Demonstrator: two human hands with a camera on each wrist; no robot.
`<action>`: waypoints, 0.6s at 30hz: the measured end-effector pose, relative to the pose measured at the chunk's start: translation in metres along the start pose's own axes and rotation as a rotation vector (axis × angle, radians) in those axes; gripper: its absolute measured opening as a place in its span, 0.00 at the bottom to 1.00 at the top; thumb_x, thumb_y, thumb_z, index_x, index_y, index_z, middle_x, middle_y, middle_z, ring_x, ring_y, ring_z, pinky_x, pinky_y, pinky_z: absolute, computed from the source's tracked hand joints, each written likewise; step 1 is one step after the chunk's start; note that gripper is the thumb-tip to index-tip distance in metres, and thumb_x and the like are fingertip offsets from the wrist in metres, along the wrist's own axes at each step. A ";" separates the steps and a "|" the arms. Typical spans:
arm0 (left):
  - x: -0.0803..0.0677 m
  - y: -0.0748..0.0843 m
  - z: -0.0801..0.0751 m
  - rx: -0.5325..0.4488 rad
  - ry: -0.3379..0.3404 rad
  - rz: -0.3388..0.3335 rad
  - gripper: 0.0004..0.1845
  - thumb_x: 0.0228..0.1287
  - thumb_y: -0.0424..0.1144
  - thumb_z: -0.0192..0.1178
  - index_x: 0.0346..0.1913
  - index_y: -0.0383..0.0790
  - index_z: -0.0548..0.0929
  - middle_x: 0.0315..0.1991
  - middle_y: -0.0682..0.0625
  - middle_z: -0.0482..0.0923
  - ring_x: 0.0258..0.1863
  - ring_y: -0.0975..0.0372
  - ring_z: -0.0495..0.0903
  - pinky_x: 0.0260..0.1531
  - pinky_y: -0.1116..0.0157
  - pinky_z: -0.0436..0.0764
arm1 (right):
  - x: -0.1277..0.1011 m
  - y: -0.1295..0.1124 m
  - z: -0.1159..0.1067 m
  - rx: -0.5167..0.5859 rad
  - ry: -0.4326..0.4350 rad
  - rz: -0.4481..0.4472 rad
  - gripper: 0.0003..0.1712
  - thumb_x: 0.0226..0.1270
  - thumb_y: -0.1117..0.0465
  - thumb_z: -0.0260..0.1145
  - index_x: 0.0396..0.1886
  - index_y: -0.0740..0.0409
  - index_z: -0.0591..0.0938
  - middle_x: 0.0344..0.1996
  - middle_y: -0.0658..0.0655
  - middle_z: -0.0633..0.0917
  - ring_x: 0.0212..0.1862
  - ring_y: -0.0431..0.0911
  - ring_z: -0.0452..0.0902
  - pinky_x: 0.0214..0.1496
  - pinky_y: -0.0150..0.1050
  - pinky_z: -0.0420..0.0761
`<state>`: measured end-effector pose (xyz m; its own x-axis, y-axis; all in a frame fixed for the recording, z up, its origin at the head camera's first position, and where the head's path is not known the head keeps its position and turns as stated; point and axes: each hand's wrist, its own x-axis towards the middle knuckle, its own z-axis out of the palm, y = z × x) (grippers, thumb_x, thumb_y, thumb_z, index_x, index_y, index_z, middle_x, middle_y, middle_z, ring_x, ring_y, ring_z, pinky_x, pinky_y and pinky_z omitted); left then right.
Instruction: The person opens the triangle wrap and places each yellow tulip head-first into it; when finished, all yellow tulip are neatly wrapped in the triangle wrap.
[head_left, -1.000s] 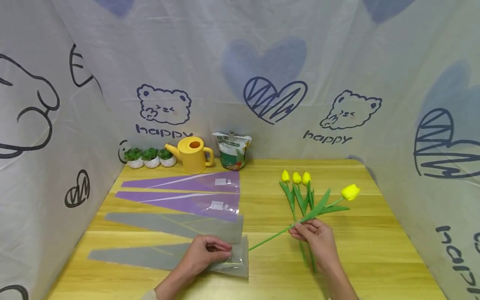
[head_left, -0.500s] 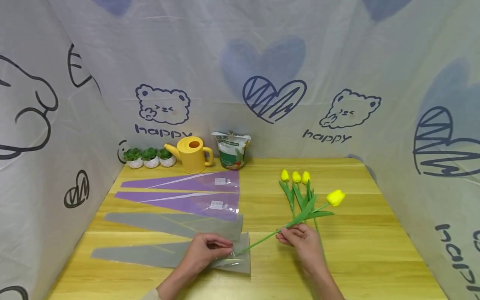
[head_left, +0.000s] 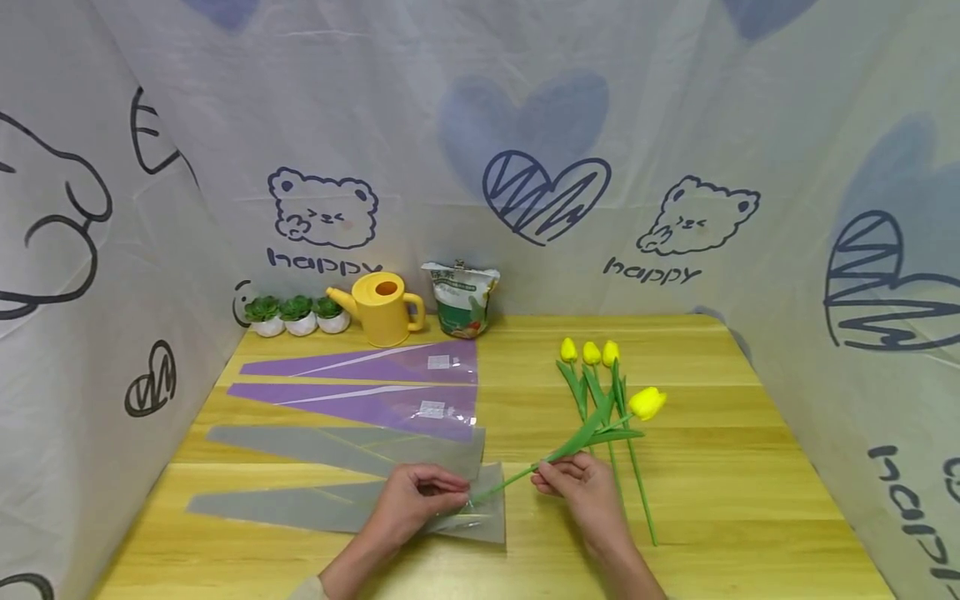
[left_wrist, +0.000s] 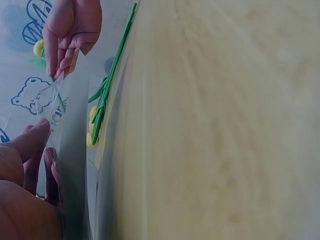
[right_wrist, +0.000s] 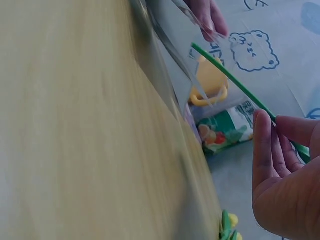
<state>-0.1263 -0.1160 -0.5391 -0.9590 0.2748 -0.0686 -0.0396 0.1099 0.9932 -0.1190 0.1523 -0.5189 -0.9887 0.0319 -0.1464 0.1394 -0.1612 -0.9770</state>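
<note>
My right hand (head_left: 585, 493) pinches the green stem of a yellow tulip (head_left: 647, 404) below its leaves. The bloom points up and to the right, and the stem slants down to the left. Its lower end lies at the mouth of a grey, clear-topped flower sleeve (head_left: 292, 507), the one nearest me. The left hand (head_left: 412, 502) pinches the film at this wide end between thumb and fingers. From the left wrist view, the clear film (left_wrist: 52, 107) stands apart from the grey back (left_wrist: 77, 160). In the right wrist view the stem (right_wrist: 232, 77) runs straight from thumb and fingertips.
Three more tulips (head_left: 591, 354) lie to the right. Behind the near sleeve are another grey sleeve (head_left: 300, 442) and two purple sleeves (head_left: 337, 404). Three potted succulents (head_left: 297, 312), a yellow watering can (head_left: 384, 312) and a green-white bag (head_left: 461, 300) line the table's back.
My right hand has moved left with the tulip, bringing the stem's end over the near sleeve's mouth. The near sleeve has slid slightly right; the left hand stays nearly in place.
</note>
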 end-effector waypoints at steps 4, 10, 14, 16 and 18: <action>0.001 0.001 0.003 0.004 0.007 0.015 0.13 0.54 0.30 0.78 0.43 0.31 0.90 0.41 0.41 0.91 0.34 0.64 0.89 0.38 0.70 0.86 | 0.000 0.004 0.006 0.011 -0.013 0.018 0.09 0.68 0.76 0.68 0.45 0.78 0.79 0.35 0.65 0.89 0.36 0.46 0.90 0.44 0.37 0.89; 0.002 0.001 0.007 -0.004 0.013 0.035 0.14 0.54 0.30 0.77 0.43 0.29 0.90 0.40 0.40 0.91 0.34 0.65 0.89 0.39 0.69 0.86 | -0.001 0.011 0.015 0.009 -0.044 0.039 0.11 0.66 0.75 0.70 0.45 0.78 0.80 0.35 0.67 0.89 0.35 0.45 0.89 0.44 0.38 0.89; 0.003 0.001 0.009 -0.008 0.016 0.046 0.14 0.54 0.30 0.77 0.43 0.29 0.90 0.41 0.37 0.90 0.34 0.66 0.88 0.38 0.70 0.86 | -0.002 0.015 0.021 0.012 -0.045 0.047 0.12 0.65 0.75 0.70 0.45 0.78 0.80 0.33 0.64 0.89 0.34 0.45 0.89 0.44 0.40 0.89; 0.004 0.000 0.009 -0.008 0.016 0.049 0.14 0.54 0.30 0.78 0.43 0.29 0.90 0.41 0.36 0.90 0.34 0.66 0.88 0.39 0.70 0.86 | -0.002 0.016 0.024 0.017 -0.045 0.050 0.12 0.65 0.75 0.70 0.45 0.79 0.80 0.32 0.64 0.89 0.33 0.44 0.89 0.43 0.40 0.90; 0.004 -0.001 0.010 -0.008 0.017 0.046 0.14 0.54 0.30 0.78 0.43 0.29 0.90 0.41 0.36 0.90 0.34 0.66 0.88 0.39 0.71 0.86 | -0.003 0.017 0.027 0.020 -0.046 0.051 0.13 0.64 0.76 0.70 0.45 0.80 0.79 0.32 0.65 0.89 0.32 0.44 0.89 0.43 0.40 0.90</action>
<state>-0.1276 -0.1056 -0.5417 -0.9645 0.2631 -0.0216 0.0021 0.0895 0.9960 -0.1154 0.1228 -0.5309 -0.9820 -0.0223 -0.1878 0.1887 -0.1808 -0.9652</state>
